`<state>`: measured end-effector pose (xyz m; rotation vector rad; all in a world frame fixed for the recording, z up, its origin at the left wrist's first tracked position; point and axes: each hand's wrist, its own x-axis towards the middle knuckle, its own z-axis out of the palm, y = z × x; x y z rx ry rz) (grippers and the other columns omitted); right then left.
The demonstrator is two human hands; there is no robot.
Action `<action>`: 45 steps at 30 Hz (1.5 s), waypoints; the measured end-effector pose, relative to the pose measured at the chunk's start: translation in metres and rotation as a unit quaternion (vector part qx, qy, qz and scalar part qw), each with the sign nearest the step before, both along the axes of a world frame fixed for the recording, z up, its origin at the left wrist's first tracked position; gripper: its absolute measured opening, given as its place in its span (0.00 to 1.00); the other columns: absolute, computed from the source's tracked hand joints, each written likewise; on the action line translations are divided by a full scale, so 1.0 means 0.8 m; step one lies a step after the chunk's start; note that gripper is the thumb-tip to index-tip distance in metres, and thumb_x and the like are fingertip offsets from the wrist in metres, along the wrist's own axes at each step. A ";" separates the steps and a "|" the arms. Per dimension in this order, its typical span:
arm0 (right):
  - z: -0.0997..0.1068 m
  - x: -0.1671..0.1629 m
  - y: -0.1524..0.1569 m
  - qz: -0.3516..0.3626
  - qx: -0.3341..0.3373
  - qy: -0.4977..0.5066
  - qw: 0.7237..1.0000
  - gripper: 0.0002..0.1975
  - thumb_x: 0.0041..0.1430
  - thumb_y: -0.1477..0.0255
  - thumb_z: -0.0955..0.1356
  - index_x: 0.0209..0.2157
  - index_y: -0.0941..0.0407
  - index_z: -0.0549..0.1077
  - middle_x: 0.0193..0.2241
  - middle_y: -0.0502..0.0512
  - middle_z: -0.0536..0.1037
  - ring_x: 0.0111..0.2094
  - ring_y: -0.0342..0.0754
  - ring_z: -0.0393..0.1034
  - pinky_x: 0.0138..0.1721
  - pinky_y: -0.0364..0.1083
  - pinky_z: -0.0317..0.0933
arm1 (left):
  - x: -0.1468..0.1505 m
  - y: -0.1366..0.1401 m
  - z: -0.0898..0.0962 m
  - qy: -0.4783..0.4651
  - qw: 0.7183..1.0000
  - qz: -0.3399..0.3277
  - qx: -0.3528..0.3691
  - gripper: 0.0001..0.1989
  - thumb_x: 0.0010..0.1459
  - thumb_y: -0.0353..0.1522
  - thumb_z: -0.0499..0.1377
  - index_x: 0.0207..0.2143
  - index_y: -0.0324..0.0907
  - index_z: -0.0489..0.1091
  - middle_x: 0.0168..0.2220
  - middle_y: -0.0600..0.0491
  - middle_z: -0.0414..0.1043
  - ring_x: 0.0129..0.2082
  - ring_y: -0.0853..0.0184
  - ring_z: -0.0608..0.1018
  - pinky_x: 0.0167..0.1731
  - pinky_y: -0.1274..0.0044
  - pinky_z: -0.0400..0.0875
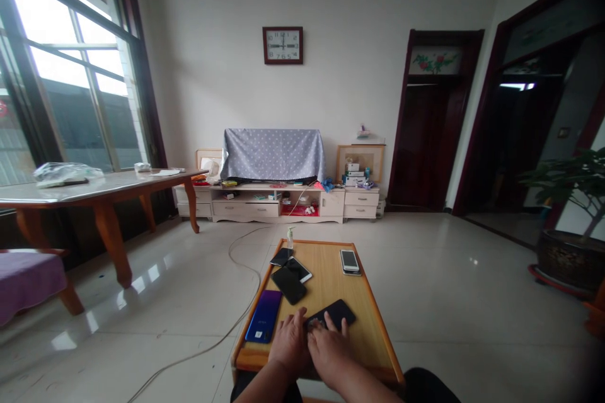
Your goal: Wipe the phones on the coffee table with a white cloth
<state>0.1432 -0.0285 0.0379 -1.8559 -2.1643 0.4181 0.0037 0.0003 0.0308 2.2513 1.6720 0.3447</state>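
A black smartphone [341, 313] lies tilted on the small wooden table in front of me. At its near left end, my left hand [289, 341] is closed against the edge, its fingers held together. My right hand [329, 346] rests over the phone's lower side with fingers stretched and apart. Something small and shiny shows between the two hands, too hidden to name. Just left of my left hand is a blue-purple smartphone [263, 317], back up. Beyond it lie a dark smartphone [289, 284], a white-edged smartphone [302, 271] partly under it, and another black smartphone [282, 256].
Two stacked phones [350, 261] sit at the table's [326, 264] far right. A clear pump bottle [290, 237] stands at its far left corner. A cable [230, 327] runs along the floor to the left. A potted plant [574, 258] stands at right.
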 end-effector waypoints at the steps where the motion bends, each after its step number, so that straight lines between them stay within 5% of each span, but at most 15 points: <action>1: 0.001 -0.001 0.005 -0.001 0.000 0.002 1.000 0.27 0.70 0.64 0.49 0.58 0.42 0.71 0.61 0.48 0.71 0.69 0.58 0.47 0.66 0.70 0.27 | 0.000 0.001 -0.001 -0.002 1.000 -0.001 0.003 0.37 0.55 0.40 0.53 0.67 0.39 0.52 0.64 0.45 0.64 0.63 0.57 0.65 0.61 0.70 0.54; 8: 0.002 -0.005 0.029 -0.010 -0.016 0.007 1.000 0.27 0.70 0.64 0.49 0.56 0.44 0.73 0.61 0.49 0.70 0.68 0.59 0.49 0.65 0.72 0.31 | 0.000 0.004 -0.009 -0.015 1.000 -0.007 0.021 0.42 0.52 0.44 0.56 0.67 0.40 0.51 0.62 0.45 0.67 0.63 0.56 0.65 0.61 0.70 0.54; 14: -0.002 -0.001 0.039 -0.012 -0.012 0.006 1.000 0.27 0.70 0.63 0.49 0.57 0.43 0.72 0.61 0.49 0.70 0.69 0.57 0.48 0.65 0.71 0.30 | 0.001 0.004 -0.012 -0.019 0.999 -0.003 0.033 0.43 0.48 0.48 0.59 0.65 0.43 0.57 0.67 0.45 0.59 0.63 0.53 0.65 0.62 0.69 0.54; 26: -0.040 0.098 0.077 -0.127 0.003 -0.026 0.992 0.27 0.71 0.59 0.50 0.64 0.45 0.63 0.68 0.50 0.59 0.69 0.60 0.45 0.64 0.70 0.39 | 0.004 0.014 -0.022 -0.014 0.999 -0.003 0.048 0.40 0.46 0.41 0.59 0.63 0.43 0.59 0.61 0.48 0.68 0.61 0.57 0.66 0.62 0.72 0.54; 33: -0.052 0.100 0.091 -0.128 0.027 -0.038 0.991 0.27 0.70 0.59 0.50 0.65 0.44 0.62 0.67 0.52 0.60 0.68 0.58 0.49 0.65 0.69 0.40 | 0.009 0.028 -0.011 0.025 1.000 0.000 0.011 0.40 0.43 0.43 0.61 0.61 0.47 0.61 0.61 0.49 0.67 0.60 0.55 0.66 0.60 0.69 0.57; 45: -0.075 0.112 0.131 -0.081 0.050 -0.067 0.993 0.27 0.67 0.65 0.54 0.66 0.46 0.61 0.67 0.50 0.58 0.69 0.60 0.48 0.63 0.73 0.44 | 0.014 0.073 -0.004 0.058 0.998 -0.010 0.001 0.23 0.55 0.36 0.56 0.55 0.48 0.67 0.55 0.49 0.71 0.58 0.54 0.69 0.56 0.64 0.61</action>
